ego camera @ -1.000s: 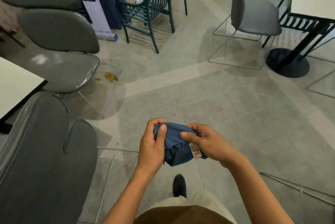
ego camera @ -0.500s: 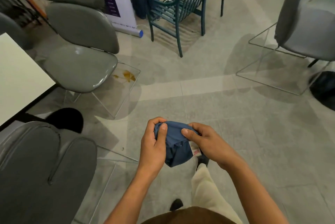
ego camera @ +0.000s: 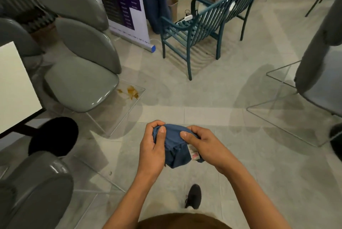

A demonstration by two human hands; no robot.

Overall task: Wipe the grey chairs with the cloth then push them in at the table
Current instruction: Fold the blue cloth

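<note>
A bunched blue cloth with a small white label is held low in front of me over the floor. My left hand grips its left side, thumb on top. My right hand pinches its right side. A grey chair with a glossy seat stands at the left beside the white table. Another grey chair back is at the bottom left. A third grey chair is at the right edge. Both hands are well apart from every chair.
A teal slatted metal chair with small items on it stands ahead. A purple roll-up banner is behind the left chairs. The table's black round base sits on the floor. A brown stain marks the floor by the left chair.
The view has swung left and forward: the left chairs and table fill more of the frame, the right chair slid to the edge. Both hands keep holding the cloth.
</note>
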